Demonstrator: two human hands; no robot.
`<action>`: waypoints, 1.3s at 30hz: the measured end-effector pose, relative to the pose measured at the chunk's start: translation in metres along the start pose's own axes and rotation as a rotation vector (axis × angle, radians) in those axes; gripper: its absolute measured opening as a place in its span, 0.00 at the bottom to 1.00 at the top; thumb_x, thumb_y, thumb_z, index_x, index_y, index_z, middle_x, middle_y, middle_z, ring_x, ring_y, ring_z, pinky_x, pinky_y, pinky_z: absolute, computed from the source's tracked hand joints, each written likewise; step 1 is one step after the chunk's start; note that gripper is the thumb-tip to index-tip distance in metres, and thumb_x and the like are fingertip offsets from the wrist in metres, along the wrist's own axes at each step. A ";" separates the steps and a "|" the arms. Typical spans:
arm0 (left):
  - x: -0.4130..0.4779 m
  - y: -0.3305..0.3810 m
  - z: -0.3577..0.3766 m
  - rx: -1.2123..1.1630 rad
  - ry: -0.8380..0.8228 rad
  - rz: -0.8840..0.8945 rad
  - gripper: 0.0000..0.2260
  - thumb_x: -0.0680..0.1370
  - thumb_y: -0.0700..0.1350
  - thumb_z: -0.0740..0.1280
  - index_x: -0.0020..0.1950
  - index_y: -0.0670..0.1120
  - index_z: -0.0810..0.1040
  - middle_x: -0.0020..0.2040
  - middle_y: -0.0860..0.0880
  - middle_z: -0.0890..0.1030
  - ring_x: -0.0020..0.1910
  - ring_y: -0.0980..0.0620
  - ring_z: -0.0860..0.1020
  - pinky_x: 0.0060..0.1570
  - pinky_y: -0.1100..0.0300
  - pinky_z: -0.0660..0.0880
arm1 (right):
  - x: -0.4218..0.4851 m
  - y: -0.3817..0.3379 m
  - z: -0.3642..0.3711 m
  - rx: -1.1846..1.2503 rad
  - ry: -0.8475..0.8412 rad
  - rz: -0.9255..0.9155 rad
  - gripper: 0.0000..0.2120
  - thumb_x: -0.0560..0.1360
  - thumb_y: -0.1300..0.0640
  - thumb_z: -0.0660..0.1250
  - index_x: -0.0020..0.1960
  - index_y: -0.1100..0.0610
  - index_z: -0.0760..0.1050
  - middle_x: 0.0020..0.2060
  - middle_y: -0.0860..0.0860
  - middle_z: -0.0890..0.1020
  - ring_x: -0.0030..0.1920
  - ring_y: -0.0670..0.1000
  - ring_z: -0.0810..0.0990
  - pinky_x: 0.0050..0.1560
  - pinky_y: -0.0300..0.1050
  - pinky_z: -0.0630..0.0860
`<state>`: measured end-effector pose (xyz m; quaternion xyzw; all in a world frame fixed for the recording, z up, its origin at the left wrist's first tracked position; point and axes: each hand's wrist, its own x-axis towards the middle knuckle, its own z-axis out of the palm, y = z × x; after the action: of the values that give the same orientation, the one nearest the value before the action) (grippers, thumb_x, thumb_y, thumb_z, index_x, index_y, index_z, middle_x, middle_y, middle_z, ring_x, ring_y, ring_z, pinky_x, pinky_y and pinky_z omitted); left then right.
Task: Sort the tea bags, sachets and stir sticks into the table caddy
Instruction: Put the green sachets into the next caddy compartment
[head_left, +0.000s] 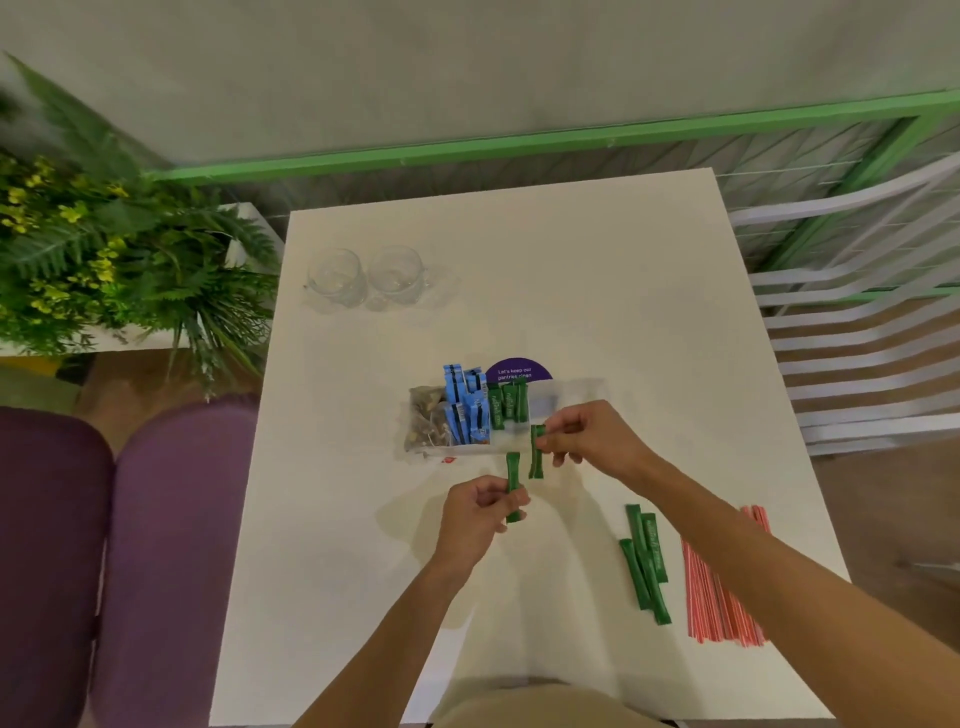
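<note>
Caddy (563, 397) on table (597, 270); glasses (395, 275) behind; sachets (647, 571), stir sticks (722, 608) front-right.

Office pantry or break area, not a home. Main tell: purple sign (518, 370) behind the caddy (470, 450) at frame centre reads "Let's keep our pantries clean". The caddy holds blue sachets (465, 405), green sachets (509, 408) and tea bags (428, 421), i.e. self-serve stock. Two glass mugs (335, 278) sit at the upper left of the white table (597, 291). Purple upholstered seats (171, 545) lower left, planter (104, 249) with ferns and yellow flowers at the left edge, green-framed partition (519, 143) across the top, white slatted chair (857, 338) at right, wood-look floor (909, 519). Fit-out reads shared/commercial.
</note>
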<state>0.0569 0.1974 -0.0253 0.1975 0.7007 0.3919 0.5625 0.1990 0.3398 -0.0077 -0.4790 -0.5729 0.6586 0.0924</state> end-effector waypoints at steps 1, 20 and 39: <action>0.001 -0.001 -0.002 0.008 0.007 -0.004 0.02 0.73 0.39 0.73 0.44 0.45 0.83 0.41 0.45 0.86 0.38 0.48 0.83 0.35 0.62 0.72 | 0.007 -0.007 -0.002 0.000 0.022 -0.019 0.06 0.69 0.64 0.76 0.44 0.66 0.82 0.31 0.56 0.83 0.29 0.49 0.79 0.30 0.37 0.70; 0.010 0.010 0.001 0.015 0.051 0.035 0.06 0.76 0.45 0.70 0.45 0.42 0.82 0.38 0.47 0.85 0.34 0.52 0.81 0.33 0.62 0.72 | 0.067 -0.017 0.017 -0.482 0.133 -0.062 0.06 0.72 0.58 0.74 0.48 0.57 0.85 0.25 0.46 0.78 0.25 0.43 0.74 0.34 0.38 0.71; 0.015 0.014 0.011 0.007 0.027 0.042 0.05 0.77 0.46 0.70 0.45 0.44 0.82 0.38 0.49 0.85 0.33 0.54 0.81 0.35 0.62 0.72 | 0.013 -0.018 0.010 -0.096 -0.007 -0.025 0.08 0.75 0.55 0.72 0.45 0.60 0.83 0.31 0.55 0.81 0.26 0.48 0.74 0.30 0.34 0.70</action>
<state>0.0611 0.2203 -0.0244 0.2088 0.7052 0.4039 0.5440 0.1771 0.3477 -0.0011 -0.4734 -0.6101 0.6308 0.0757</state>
